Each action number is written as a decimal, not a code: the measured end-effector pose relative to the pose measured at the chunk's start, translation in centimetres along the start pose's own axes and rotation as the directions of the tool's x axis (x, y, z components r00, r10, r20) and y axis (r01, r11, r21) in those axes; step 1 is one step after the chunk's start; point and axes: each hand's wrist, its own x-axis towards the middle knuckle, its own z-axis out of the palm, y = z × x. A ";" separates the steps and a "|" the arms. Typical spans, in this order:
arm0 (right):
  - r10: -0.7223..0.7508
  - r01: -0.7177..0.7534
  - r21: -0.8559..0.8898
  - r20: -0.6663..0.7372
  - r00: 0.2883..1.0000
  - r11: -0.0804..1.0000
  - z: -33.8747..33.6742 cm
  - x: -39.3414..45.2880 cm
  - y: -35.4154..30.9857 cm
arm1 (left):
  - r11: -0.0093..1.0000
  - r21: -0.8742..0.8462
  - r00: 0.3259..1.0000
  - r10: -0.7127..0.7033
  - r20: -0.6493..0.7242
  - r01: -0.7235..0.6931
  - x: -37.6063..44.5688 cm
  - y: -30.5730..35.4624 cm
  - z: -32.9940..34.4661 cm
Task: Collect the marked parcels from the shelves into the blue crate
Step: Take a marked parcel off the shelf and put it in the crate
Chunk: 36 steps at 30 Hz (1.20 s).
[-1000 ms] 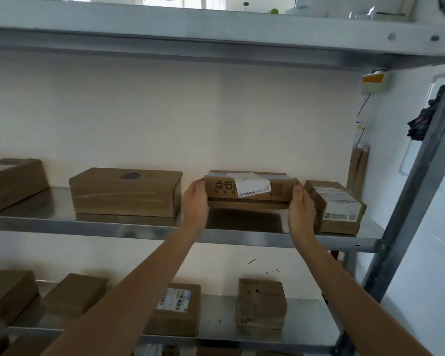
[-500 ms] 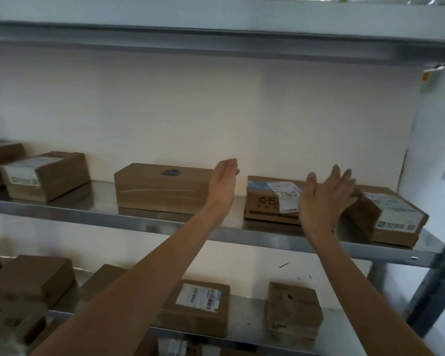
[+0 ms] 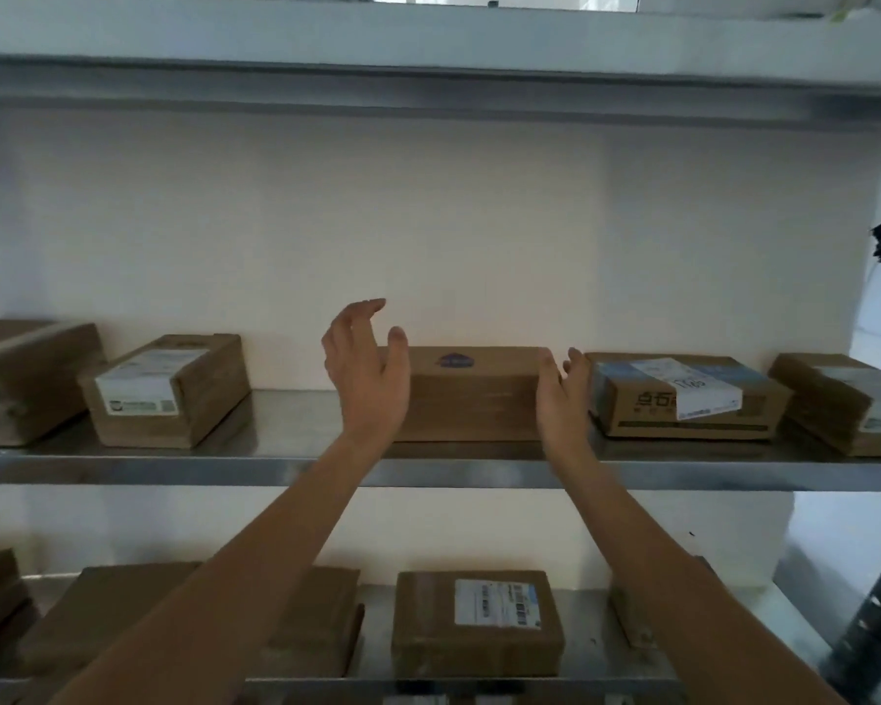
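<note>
A long brown parcel (image 3: 471, 396) with a dark blue round mark on its top lies on the middle metal shelf (image 3: 286, 470). My left hand (image 3: 364, 371) is raised in front of its left end, fingers spread and relaxed, holding nothing. Beside the parcel's right end is my right hand (image 3: 560, 394), also with loose fingers; contact cannot be told. Just right of it sits the parcel with a white label and blue tape (image 3: 682, 396). The blue crate is out of view.
More labelled brown parcels sit on the middle shelf at left (image 3: 166, 389), far left (image 3: 26, 379) and far right (image 3: 845, 402). The lower shelf holds several parcels, one with a white label (image 3: 476, 620). A steel upright (image 3: 876, 618) stands at lower right.
Both hands let go of the white-labelled parcel, which now rests on the shelf, and moved left to either end of the blue-marked parcel. The view shifted left.
</note>
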 end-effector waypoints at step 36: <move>0.110 -0.230 0.487 0.264 0.958 0.843 -2.8 -0.8 2.0 | 0.493 -0.465 0.673 -0.447 0.590 0.735 0.0 -8.3 -4.3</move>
